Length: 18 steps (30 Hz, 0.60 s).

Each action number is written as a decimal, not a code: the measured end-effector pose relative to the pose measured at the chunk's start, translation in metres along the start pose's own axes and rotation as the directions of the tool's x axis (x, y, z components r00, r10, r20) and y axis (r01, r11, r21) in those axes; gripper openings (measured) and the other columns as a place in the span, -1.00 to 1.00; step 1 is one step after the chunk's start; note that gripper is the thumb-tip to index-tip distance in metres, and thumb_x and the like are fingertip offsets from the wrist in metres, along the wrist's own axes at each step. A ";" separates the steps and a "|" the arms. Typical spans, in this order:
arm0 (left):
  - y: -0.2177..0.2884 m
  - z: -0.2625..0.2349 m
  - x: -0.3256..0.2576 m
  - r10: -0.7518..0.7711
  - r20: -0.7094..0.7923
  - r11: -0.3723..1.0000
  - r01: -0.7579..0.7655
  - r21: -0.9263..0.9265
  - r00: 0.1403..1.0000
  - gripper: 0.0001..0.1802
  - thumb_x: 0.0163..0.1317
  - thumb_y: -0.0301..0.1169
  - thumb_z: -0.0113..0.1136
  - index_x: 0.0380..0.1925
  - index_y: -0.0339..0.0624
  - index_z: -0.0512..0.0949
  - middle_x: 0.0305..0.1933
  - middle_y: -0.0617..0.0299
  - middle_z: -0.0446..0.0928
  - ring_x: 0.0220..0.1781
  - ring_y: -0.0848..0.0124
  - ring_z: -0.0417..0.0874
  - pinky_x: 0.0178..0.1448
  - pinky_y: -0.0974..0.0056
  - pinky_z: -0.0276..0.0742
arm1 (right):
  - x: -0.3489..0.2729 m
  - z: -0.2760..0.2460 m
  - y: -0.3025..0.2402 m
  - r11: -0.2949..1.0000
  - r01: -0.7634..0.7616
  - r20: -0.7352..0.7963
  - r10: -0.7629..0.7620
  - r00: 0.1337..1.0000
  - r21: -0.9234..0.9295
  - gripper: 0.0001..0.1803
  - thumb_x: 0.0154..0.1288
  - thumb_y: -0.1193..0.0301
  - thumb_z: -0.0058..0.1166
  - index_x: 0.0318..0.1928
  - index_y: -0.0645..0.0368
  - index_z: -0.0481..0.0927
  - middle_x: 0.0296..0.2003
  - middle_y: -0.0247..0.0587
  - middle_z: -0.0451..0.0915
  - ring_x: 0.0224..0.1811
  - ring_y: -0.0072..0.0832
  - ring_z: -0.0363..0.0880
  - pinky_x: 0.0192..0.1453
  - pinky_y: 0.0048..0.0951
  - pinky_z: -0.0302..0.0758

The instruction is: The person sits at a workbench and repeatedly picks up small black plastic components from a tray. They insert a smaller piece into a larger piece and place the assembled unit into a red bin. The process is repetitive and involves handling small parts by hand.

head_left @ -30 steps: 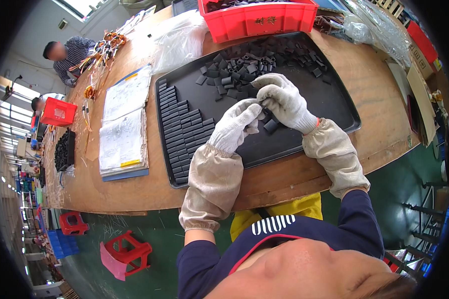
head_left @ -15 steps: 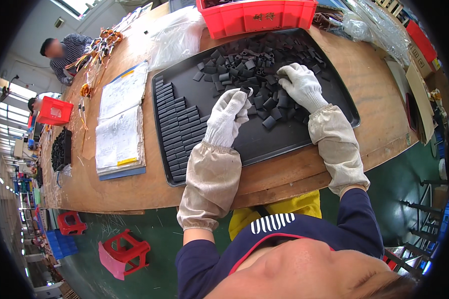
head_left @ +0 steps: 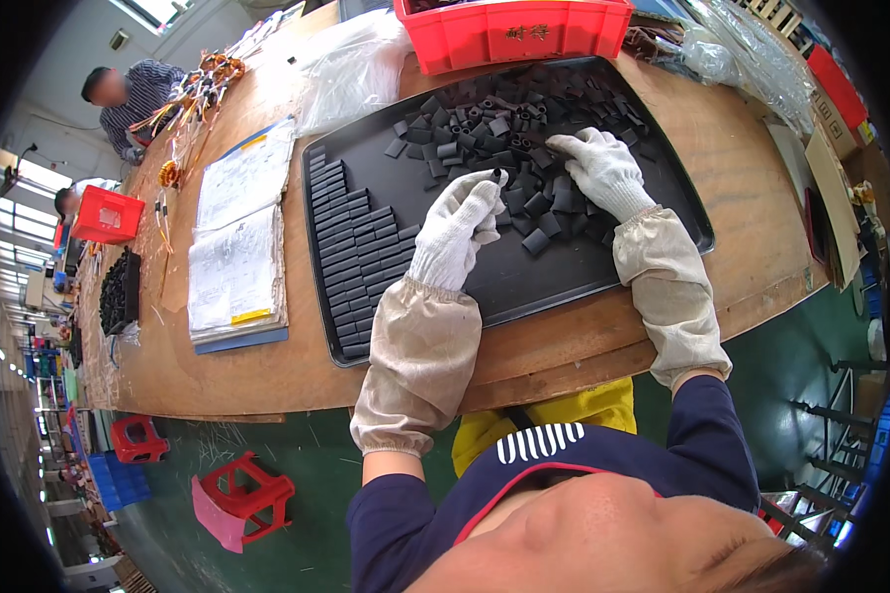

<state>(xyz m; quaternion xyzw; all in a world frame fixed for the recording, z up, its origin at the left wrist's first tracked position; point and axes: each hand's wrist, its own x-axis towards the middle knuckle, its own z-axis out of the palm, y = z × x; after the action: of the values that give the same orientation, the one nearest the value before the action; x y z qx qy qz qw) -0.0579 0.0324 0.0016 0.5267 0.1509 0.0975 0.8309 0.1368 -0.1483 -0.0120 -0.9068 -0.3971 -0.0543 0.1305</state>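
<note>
A short black tube [head_left: 497, 176] is pinched between the thumb and fingertips of my left hand [head_left: 460, 219], which wears a white glove and hovers over the middle of the tray. My right hand [head_left: 605, 173], also white-gloved, reaches over the loose heap of black tube pieces [head_left: 539, 206] with its fingers apart, pointing left. Nothing shows in it. Both hands are above a large black tray [head_left: 524, 287]. Along the tray's left side lie neat rows of black tubes [head_left: 351, 267], stepped in height and set close together.
A red bin [head_left: 514, 35] stands behind the tray. Left of it lie clear plastic bags [head_left: 351, 84] and an open stack of papers [head_left: 237, 237] on the wooden table [head_left: 158, 366]. Farther left are a black box of small parts [head_left: 119, 294] and a person [head_left: 148, 94].
My left hand has shifted slightly, and the tube in its fingertips now stands more upright. My right hand has edged a little over the heap, its fingers more stretched out.
</note>
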 end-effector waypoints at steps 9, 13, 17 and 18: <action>0.003 0.003 -0.003 -0.010 0.000 0.998 0.010 0.056 1.000 -0.58 0.47 -0.14 0.24 0.17 -0.14 0.61 -0.26 0.46 0.57 -0.35 0.74 0.47 -0.28 0.56 0.46 | -0.003 0.003 -0.001 1.000 0.030 -0.044 -0.030 0.999 -0.001 -0.58 0.34 0.34 0.12 0.20 -0.27 0.62 0.01 -0.15 0.56 0.12 -0.08 0.54 0.24 -0.10 0.49; 0.005 0.005 -0.005 -0.018 0.005 0.997 0.017 0.071 1.000 -0.57 0.46 -0.12 0.25 0.17 -0.13 0.61 -0.26 0.47 0.57 -0.34 0.74 0.47 -0.27 0.56 0.46 | -0.003 0.004 0.001 0.999 0.036 -0.051 -0.036 0.998 -0.017 -0.65 0.32 0.33 0.14 0.11 -0.17 0.63 -0.01 -0.14 0.57 0.10 -0.09 0.55 0.20 -0.10 0.50; 0.005 0.005 -0.005 -0.006 -0.005 0.994 0.006 0.105 1.000 -0.58 0.45 -0.12 0.26 0.17 -0.10 0.62 -0.25 0.46 0.60 -0.32 0.73 0.49 -0.24 0.53 0.48 | -0.001 0.001 0.003 0.999 0.034 -0.082 -0.037 0.996 -0.035 -0.73 0.29 0.32 0.18 0.00 -0.10 0.65 -0.04 -0.15 0.58 0.06 -0.10 0.57 0.15 -0.11 0.51; 0.007 0.007 -0.006 -0.008 -0.019 0.993 0.010 0.121 1.000 -0.59 0.45 -0.12 0.26 0.17 -0.09 0.63 -0.25 0.46 0.60 -0.32 0.73 0.49 -0.23 0.52 0.48 | -0.002 0.000 0.003 0.998 0.038 -0.099 -0.042 0.994 -0.042 -0.75 0.28 0.31 0.20 -0.02 -0.09 0.65 -0.06 -0.15 0.59 0.05 -0.11 0.58 0.14 -0.11 0.51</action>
<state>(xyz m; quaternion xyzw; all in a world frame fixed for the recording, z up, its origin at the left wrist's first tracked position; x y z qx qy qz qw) -0.0611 0.0269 0.0114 0.5746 0.1668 0.0893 0.7963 0.1378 -0.1514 -0.0132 -0.8972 -0.4071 -0.1104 0.1310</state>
